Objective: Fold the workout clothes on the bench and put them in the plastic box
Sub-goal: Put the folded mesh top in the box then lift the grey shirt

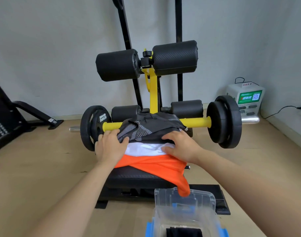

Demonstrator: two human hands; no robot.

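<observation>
Wood floor [35, 168], grey wall [52, 40]. Gym machine [153, 86] stood centre frame: yellow frame, black roller pads up top, yellow bar [195, 123] crosswise with black plates [223, 122] at both ends.

Worktop [134, 177], black padded, ran from the machine toward the camera. Near edge bare; far half covered by clothes.

Clothes lay in a stack of three on the worktop:
- Dark grey patterned top [146, 130], uppermost, at the far edge, reaching onto the yellow bar.
- White garment [144, 149] beneath it, only a band showing.
- Orange garment [156, 165] lowest, nearest the camera. One end hung off the worktop's near right corner, tip touching the rim of the box.

Box [185, 214], clear plastic with blue latches, sat on the floor just beside the worktop's near right corner. Something dark lay in its bottom; could not tell what.

White charging unit [245, 100] with green label stood in the far right corner of the room, well apart from the worktop. Black equipment [13, 113] at the left frame edge.

Left hand [110, 146]: flat, palm down at the left edge of the stack, fingers spread over the grey top, thumb on its near hem. Grip wide, pressing rather than closing on anything.

Right hand [180, 146]: flat on the right edge of the stack, fingers across the grey top, thumb on the white garment. Grip wide, nothing held.
</observation>
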